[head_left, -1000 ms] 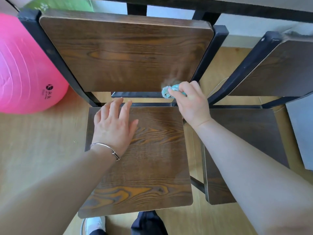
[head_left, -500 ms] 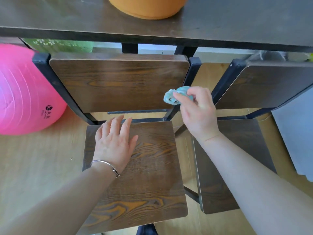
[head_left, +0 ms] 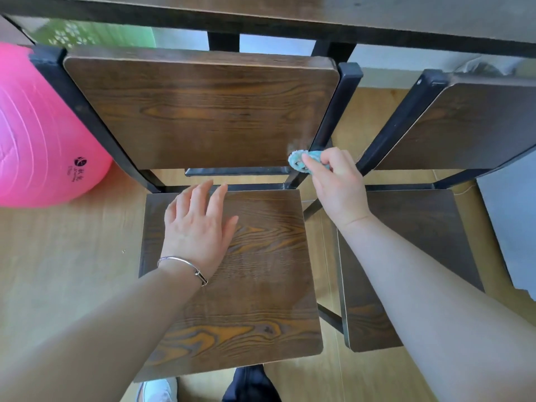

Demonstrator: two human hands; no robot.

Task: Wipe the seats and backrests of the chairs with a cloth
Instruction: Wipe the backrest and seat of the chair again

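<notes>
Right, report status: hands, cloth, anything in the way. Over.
Left hand flat on seat. Right hand pinches blue cloth at backrest lower right corner. Nothing blocking the wipe.

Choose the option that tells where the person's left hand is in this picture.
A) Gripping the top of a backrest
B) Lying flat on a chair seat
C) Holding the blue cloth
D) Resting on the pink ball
B: the left hand lies with straight, spread fingers on the chair seat, while the right hand pinches the cloth at the lower right corner of the backrest.
</notes>
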